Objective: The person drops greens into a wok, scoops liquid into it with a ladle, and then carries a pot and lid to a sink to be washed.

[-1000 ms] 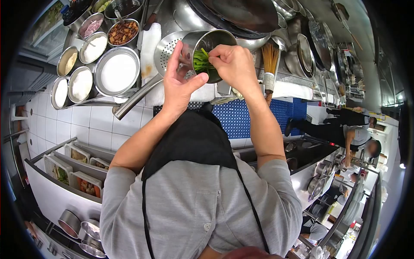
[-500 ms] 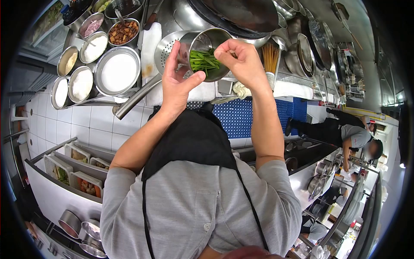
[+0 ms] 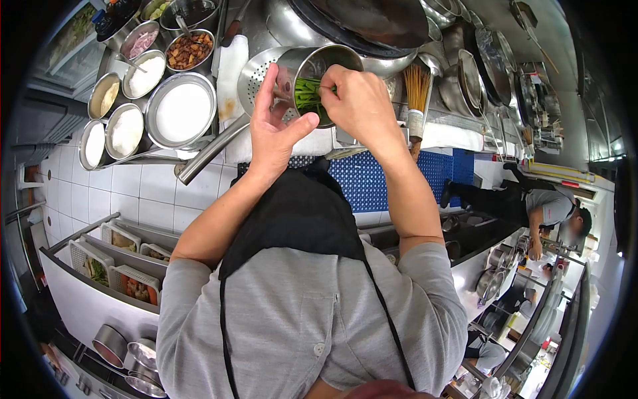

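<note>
**One hand steadies the pot, the other works inside**

The left hand [image 3: 276, 136] spreads thumb and fingers around the pot [image 3: 288, 70], gripping it tilted above the counter's near edge, probably so its mouth faces the person. The greens [image 3: 307, 90] lie inside, towards the pot's left wall. The right hand [image 3: 362, 103] dips in from the right with fingers curled; their tips are hidden, so I cannot tell whether they pinch any greens. Behind the pot, the strainer [image 3: 250, 83] has its handle jutting past the near edge, presumably for easy grabbing.
</note>
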Available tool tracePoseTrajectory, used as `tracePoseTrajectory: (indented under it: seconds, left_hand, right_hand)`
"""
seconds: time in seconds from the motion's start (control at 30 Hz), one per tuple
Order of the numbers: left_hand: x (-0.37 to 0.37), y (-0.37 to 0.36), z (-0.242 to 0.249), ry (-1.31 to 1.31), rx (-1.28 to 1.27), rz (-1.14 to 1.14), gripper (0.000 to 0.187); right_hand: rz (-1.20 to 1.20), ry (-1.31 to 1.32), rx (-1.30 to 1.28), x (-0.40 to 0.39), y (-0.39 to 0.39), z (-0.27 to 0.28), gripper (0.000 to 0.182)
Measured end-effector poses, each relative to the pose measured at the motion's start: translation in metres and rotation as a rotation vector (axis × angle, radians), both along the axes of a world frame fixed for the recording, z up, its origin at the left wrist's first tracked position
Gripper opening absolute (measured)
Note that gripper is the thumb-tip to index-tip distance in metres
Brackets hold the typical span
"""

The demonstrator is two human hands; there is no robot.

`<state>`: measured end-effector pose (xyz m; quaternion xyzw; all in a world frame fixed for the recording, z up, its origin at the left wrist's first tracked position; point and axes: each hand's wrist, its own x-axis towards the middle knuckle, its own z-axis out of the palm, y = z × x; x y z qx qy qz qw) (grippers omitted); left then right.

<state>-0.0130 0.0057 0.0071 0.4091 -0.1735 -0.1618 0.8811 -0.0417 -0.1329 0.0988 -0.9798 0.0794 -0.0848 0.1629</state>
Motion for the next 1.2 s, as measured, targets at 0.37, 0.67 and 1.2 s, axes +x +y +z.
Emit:
tracePoseTrajectory:
  seconds: [0.37,0.67,1.2]
  left_hand:
    - [0.0,0.0,0.0,0.024,-0.011,0.019,0.095]
    - [0.007,-0.003,-0.004,0.072,-0.004,0.005,0.092]
    - [0.013,-0.001,-0.003,0.225,-0.139,-0.116,0.09]
  right_hand:
    - [0.028,-0.08,0.035,0.005,-0.008,-0.019,0.013]
    - [-0.038,-0.095,0.58,0.004,-0.032,-0.016,0.013]
    - [0.263,-0.108,2.401,-0.017,-0.067,-0.02,0.018]
